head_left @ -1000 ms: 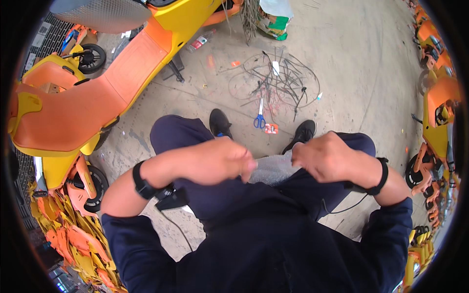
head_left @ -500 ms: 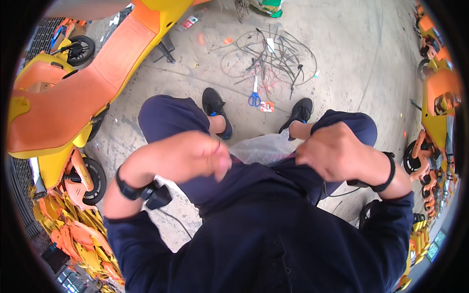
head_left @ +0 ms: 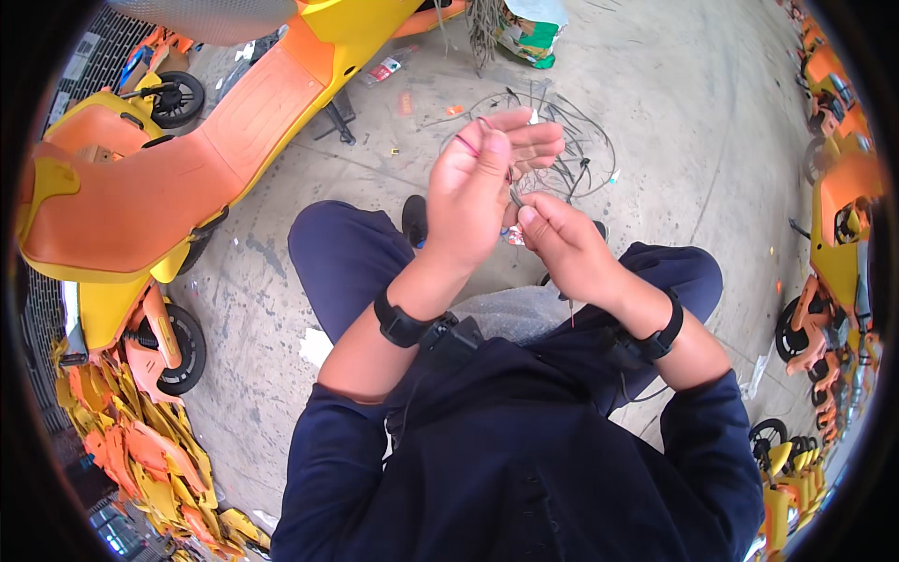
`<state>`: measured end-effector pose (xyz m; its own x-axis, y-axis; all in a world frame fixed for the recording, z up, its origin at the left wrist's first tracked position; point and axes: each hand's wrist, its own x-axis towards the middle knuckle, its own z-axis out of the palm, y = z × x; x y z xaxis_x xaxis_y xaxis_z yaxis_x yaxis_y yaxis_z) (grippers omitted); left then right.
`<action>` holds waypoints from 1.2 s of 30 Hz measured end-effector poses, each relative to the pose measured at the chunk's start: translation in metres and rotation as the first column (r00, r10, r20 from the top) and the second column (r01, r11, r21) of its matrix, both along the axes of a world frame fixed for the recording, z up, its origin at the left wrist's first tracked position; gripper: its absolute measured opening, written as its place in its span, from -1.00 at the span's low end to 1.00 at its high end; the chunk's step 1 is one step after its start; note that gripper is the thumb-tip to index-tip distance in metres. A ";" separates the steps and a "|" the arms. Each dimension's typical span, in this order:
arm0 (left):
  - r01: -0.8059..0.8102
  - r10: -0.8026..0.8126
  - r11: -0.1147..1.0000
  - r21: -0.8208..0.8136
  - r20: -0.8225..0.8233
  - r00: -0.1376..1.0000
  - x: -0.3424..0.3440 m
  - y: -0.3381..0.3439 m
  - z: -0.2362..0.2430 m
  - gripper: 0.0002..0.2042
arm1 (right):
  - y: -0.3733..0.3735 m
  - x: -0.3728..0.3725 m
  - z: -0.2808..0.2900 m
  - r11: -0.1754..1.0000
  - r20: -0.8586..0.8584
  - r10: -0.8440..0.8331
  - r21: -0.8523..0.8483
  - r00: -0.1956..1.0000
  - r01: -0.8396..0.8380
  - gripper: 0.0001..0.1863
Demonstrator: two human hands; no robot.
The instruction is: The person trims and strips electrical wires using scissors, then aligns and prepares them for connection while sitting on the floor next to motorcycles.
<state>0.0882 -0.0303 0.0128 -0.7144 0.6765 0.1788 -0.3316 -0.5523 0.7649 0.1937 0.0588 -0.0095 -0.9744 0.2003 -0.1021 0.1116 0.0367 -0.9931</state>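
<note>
Orange and yellow plastic, far left: scooter, long seat slanting from lower left to upper right; below it a heap of loose panels, cut off by the dark rim. Left of centre: left hand, raised above the knees, forearm slanting up and to the right, black band at the wrist, fingers extended and slightly parted toward the right, thumb laid inward along a thin reddish wire; firmness of hold cannot be told. Wire bows out leftward in a small loop beside the thumb, both ends lost behind the fingers. Centre: clear bubbled sheet across the lap, partly covered by the forearms. Between the hands: short dark strand, long axis steep, leaning down and to the right, lower end hidden in the right hand; whether it joins the reddish wire cannot be made out. Right of centre: right hand, forearm slanting up and to the left, thumb and forefinger closed on the strand, other fingers curled under; a thin end hangs below it, pointing lapward. Beyond: cable tangle on the floor, partly screened by the left fingers. Far right: row of scooters, bent along the rim.
</note>
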 end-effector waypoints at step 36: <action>0.266 -0.890 0.256 -0.929 -0.120 0.440 -0.025 -0.126 0.024 -0.74 | 0.016 0.035 0.032 0.707 0.158 0.521 0.471 0.839 -0.527 -0.78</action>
<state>0.0637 -0.1558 0.0364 0.0192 0.8767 -0.4806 0.3637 0.4417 0.8201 0.2283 0.0743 0.0228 -0.9368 -0.3170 -0.1479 -0.0587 0.5594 -0.8268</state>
